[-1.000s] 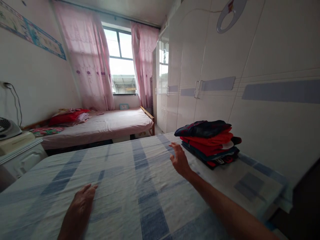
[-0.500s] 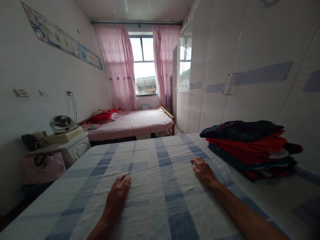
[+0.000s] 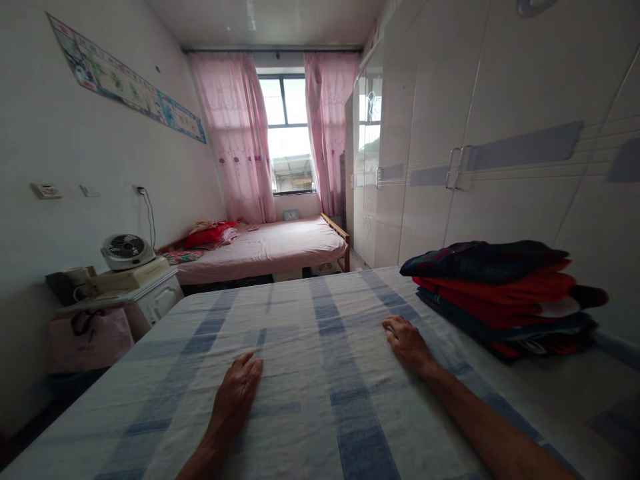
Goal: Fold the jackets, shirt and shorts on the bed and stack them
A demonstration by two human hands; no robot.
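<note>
A bed sheet [image 3: 280,427] in white with blue stripes and blocks covers the bed in front of me, slightly wrinkled. On its left half rests my left hand [image 3: 239,381], palm down, fingers loosely stretched and holding nothing. Farther out and to the right, my right hand [image 3: 406,343] lies on the sheet with its fingers apart and a little bent. A ring shows on one of its fingers. Beside the right forearm stands a stack of folded clothes [image 3: 500,293], dark blue and red, which neither hand touches.
A white wardrobe [image 3: 480,100] runs along the right side. Beyond the sheet is a second bed [image 3: 280,243] with pink bedding, below a window with pink curtains [image 3: 233,133]. At left, a fan [image 3: 129,251] stands on a cabinet [image 3: 160,303] beside a pink bag [image 3: 90,340].
The view has tilted up very slightly. Both hands stay in place on the sheet, and the clothes stack has not moved.
</note>
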